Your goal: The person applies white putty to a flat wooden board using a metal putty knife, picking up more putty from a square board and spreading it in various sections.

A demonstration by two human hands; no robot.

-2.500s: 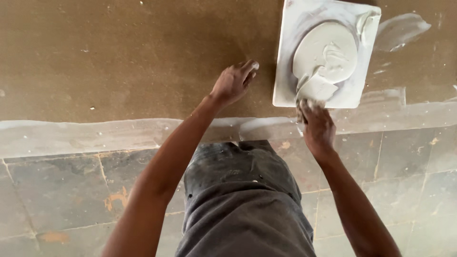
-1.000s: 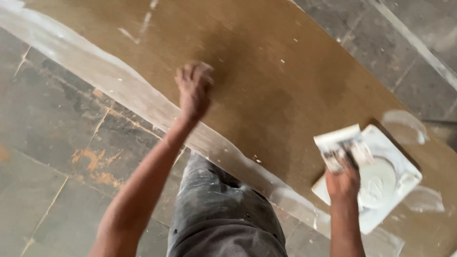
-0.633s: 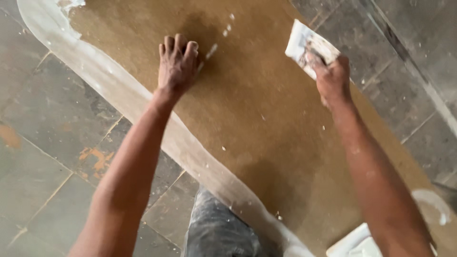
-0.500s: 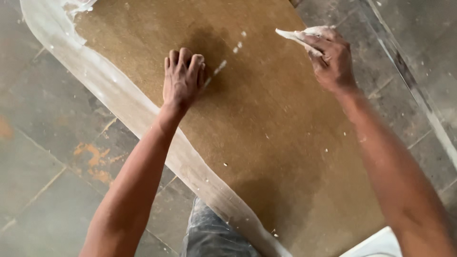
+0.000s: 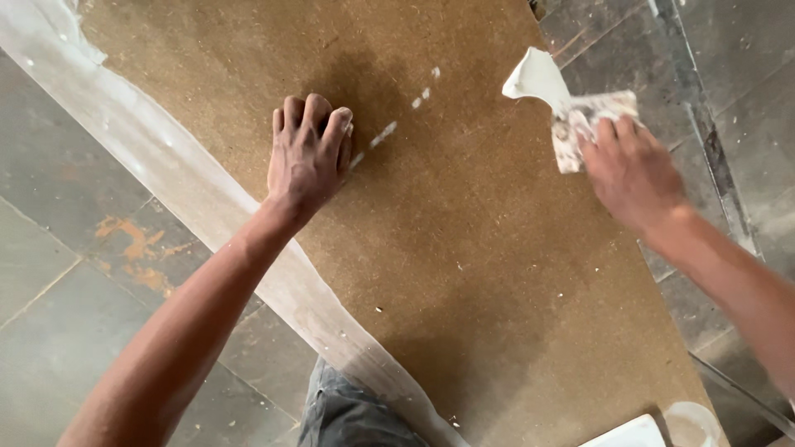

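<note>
A brown fibreboard panel (image 5: 464, 273) lies on a grey tiled floor (image 5: 66, 314), its near edge coated white. The left hand (image 5: 306, 157) presses flat, fingers together. The right hand (image 5: 629, 170) grips a putty scraper (image 5: 592, 124) carrying white paste (image 5: 534, 79) at the panel's far edge.

I see the left hand (image 5: 308, 157) pressed knuckles-up on the brown board (image 5: 464, 273), fingers curled, just beside a short dotted line of white specks (image 5: 389, 128); the right hand (image 5: 631, 170) grips a smeared putty knife (image 5: 590, 124) carrying a lump of white putty (image 5: 534, 79) near the board's far edge; a white-coated strip (image 5: 190, 190) runs along the near edge; grey floor tiles (image 5: 66, 314) lie beneath.
</note>
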